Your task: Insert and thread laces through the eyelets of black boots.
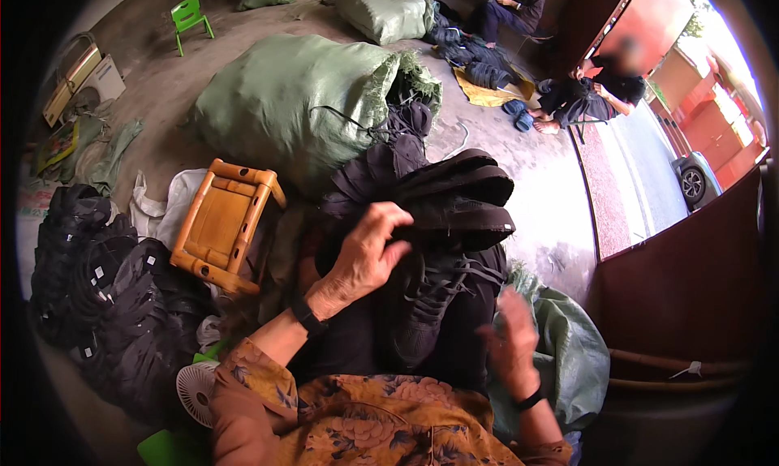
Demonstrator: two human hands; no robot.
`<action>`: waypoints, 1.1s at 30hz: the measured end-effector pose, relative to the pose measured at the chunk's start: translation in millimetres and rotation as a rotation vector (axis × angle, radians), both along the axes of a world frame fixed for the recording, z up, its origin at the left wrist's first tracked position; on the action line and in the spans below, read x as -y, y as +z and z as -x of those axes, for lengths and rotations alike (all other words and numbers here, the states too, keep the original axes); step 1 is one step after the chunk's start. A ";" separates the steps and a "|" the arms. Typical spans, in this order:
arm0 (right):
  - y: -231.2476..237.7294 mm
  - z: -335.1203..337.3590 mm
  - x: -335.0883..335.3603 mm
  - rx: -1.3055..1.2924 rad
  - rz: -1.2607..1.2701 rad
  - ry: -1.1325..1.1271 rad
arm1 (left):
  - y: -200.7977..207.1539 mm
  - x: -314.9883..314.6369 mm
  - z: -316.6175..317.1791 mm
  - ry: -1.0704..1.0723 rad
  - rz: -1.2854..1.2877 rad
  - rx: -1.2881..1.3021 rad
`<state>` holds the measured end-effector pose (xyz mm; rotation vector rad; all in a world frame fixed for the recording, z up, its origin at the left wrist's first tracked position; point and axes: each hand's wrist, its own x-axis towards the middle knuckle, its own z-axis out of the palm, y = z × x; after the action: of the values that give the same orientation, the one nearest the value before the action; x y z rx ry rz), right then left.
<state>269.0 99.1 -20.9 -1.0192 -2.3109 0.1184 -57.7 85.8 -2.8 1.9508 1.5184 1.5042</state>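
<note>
A black lace-up shoe (426, 308) lies across my lap, its laces loose and spread toward the right. Just beyond it is a pile of black shoe uppers (466, 202), stacked on one another. My left hand (367, 251) hovers at the pile's near left side, thumb and fingers apart, with nothing seen in it. To the right of the shoe, my right hand (515, 340) is raised clear of it. Motion blurs its fingers, but they look stretched out and I see nothing held.
A large green woven sack (284, 101) spills black shoe pieces toward me. On the left are a bamboo stool (219, 223), a heap of black shoe uppers (114, 296) and a small white fan (196, 393). A green sack (560, 344) lies right; two people sit farther off.
</note>
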 end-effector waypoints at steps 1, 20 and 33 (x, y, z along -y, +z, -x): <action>-7.5 13.5 19.5 0.011 0.035 0.172 | -0.7 -5.0 -0.8 0.103 -0.024 -0.003; -32.3 78.0 47.1 0.543 -0.004 0.541 | -36.1 -84.1 -7.2 0.129 0.191 -0.127; 37.4 87.4 -35.2 -0.301 -0.024 0.363 | -50.4 -88.2 -6.8 -0.011 0.290 -0.120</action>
<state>181.5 134.2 16.5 -0.5183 -2.1849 0.3630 -50.9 174.0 -53.2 1.9016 1.6646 1.1060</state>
